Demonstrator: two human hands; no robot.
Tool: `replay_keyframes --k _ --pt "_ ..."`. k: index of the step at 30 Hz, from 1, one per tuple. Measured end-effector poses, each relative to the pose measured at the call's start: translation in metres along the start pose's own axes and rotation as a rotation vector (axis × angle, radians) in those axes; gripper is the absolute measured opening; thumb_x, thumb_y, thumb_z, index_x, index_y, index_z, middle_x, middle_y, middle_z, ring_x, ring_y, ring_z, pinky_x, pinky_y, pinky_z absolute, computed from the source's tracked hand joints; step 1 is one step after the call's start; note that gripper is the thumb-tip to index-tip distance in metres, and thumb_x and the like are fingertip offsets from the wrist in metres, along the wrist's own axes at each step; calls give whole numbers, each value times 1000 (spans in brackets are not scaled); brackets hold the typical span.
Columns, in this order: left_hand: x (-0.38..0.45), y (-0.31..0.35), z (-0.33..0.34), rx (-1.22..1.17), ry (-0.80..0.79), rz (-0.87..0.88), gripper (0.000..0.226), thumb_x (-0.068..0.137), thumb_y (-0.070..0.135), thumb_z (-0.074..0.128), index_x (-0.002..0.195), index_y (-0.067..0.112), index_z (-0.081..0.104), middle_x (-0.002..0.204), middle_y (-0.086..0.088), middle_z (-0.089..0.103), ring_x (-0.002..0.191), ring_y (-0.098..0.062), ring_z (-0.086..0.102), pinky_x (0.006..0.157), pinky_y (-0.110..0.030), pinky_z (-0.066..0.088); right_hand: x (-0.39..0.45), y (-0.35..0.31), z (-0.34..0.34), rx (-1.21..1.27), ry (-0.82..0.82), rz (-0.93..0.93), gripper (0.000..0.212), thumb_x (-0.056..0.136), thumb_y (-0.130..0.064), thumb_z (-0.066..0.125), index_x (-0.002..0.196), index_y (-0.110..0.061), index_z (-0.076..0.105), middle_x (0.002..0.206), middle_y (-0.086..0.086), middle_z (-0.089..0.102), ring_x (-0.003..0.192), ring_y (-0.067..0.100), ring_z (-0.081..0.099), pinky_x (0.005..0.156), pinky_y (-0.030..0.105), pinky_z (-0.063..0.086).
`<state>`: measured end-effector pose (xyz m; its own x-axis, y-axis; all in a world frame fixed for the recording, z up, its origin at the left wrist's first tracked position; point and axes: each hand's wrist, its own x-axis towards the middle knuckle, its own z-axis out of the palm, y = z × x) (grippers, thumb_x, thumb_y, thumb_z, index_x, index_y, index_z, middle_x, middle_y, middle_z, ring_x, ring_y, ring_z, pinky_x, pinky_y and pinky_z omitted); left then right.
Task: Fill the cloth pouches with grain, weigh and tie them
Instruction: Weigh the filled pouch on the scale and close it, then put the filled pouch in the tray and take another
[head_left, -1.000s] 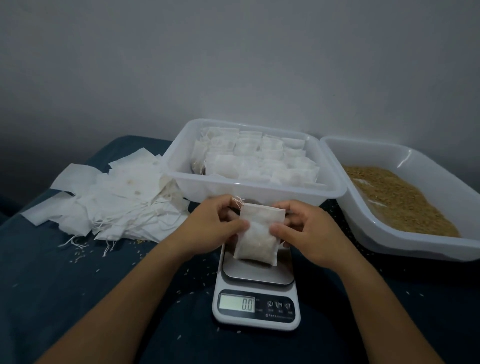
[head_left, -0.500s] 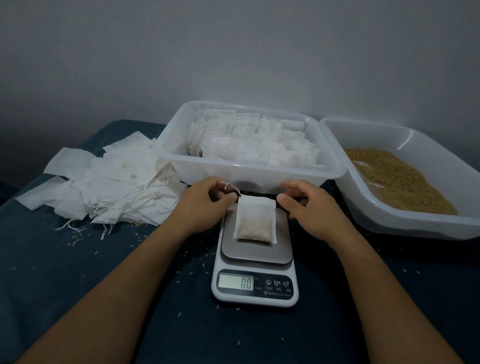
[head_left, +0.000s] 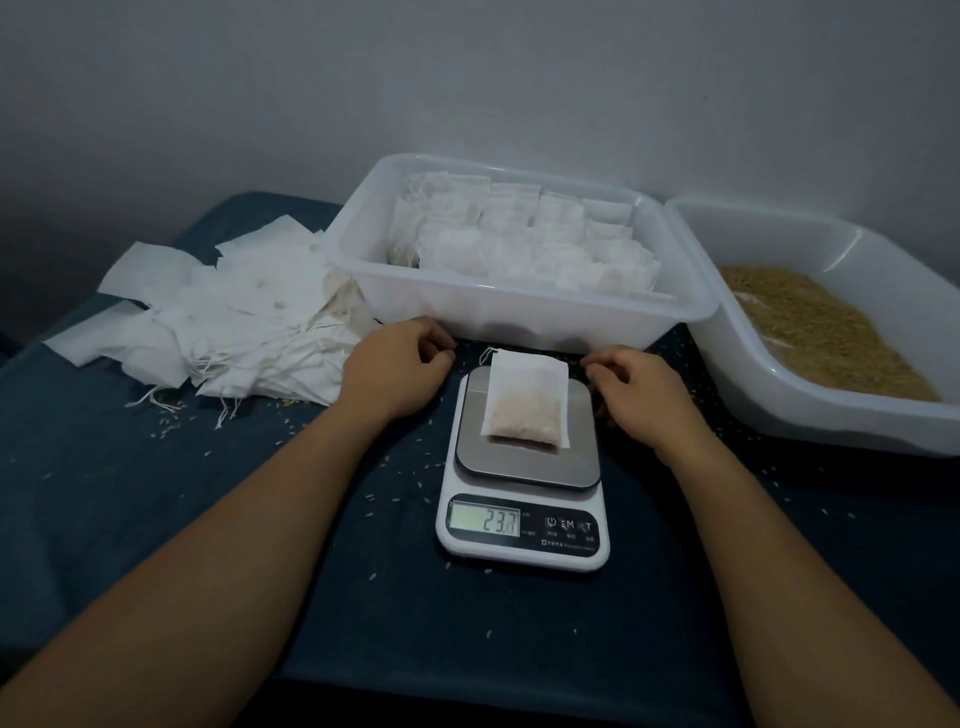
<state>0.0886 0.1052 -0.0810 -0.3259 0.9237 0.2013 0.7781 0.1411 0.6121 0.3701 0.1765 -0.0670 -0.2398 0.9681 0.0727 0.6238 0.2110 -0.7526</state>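
Filled cloth pouch (head_left: 525, 399): white, rectangular, lies flat on steel platform of scale (head_left: 524, 467). Grain shows as a pale tan bulge in its lower half; upper half flat. Drawstring trails off top left corner. Display (head_left: 484, 519) reads 23.7. Left hand (head_left: 397, 366) and right hand (head_left: 636, 389) flank the platform, fingers loosely curled, holding nothing, clear of pouch. Behind: clear bin (head_left: 519, 312) of filled pouches; to the right, bin of grain (head_left: 826, 332). Far left: heap of empty pouches (head_left: 234, 317). Loose grains on dark blue cloth (head_left: 156, 493).
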Motion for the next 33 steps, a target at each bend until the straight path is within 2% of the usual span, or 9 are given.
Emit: replay_keyframes --k 4,7,11,17,21,25,28,30,33 --pt "-1 0 -1 -17 -25 -7 10 90 40 67 85 47 63 77 26 65 74 8 55 61 -21 39 2 0 3 -44 -7 -19 19 103 -37 60 108 -33 77 102 -15 75 94 8 69 89 33 53" --pt "-2 1 -1 -20 -33 -2 11 90 39 67 85 48 62 77 25 66 76 6 57 62 -21 41 1 -2 4 -49 -4 -13 30 103 -46 56 113 -27 78 109 -9 76 103 14 68 98 39 53" --pt "-3 1 0 -18 -36 -5 9 90 39 67 86 47 63 78 25 66 79 -1 60 69 -26 46 0 -4 2 -11 9 14 37 96 -62 50 95 -37 78 91 -18 75 92 5 68 92 39 56" --pt "-3 1 0 -25 -38 2 7 90 39 67 86 45 65 79 24 67 80 -3 62 71 -28 49 -3 -9 2 40 0 26 40 96 -65 49 96 -39 79 99 -19 76 98 5 69 97 44 57" --pt "-3 2 0 -40 -36 4 8 90 40 67 86 46 65 78 25 67 79 0 61 67 -25 45 -6 -14 2 55 9 -34 42 94 -69 49 96 -41 79 96 -26 76 93 -7 67 86 31 53" --pt "-3 4 -1 -72 -25 -5 7 90 39 68 88 46 66 79 24 67 76 4 58 64 -22 43 -5 -22 3 14 -23 -139 41 104 -59 49 103 -34 81 105 -13 76 99 0 66 88 25 50" --pt "-3 7 -1 -184 17 -18 6 91 35 71 91 41 70 81 21 68 79 5 61 67 -17 43 -5 -30 6 -53 -38 -209 46 103 -56 52 94 -21 79 92 -5 75 84 6 65 81 31 52" --pt "-3 10 -2 -287 59 -33 4 91 31 73 93 35 73 83 18 70 80 3 63 69 -16 44 -5 -34 7 -43 -45 -219 32 100 -49 62 86 -25 78 85 -14 74 76 2 64 71 27 49" --pt "-5 16 -4 -394 97 -58 3 91 30 73 95 31 74 85 15 72 79 2 64 71 -15 45 -7 -35 7 0 -66 -228 16 96 -34 73 80 -31 75 78 -23 72 69 -3 62 68 19 45"
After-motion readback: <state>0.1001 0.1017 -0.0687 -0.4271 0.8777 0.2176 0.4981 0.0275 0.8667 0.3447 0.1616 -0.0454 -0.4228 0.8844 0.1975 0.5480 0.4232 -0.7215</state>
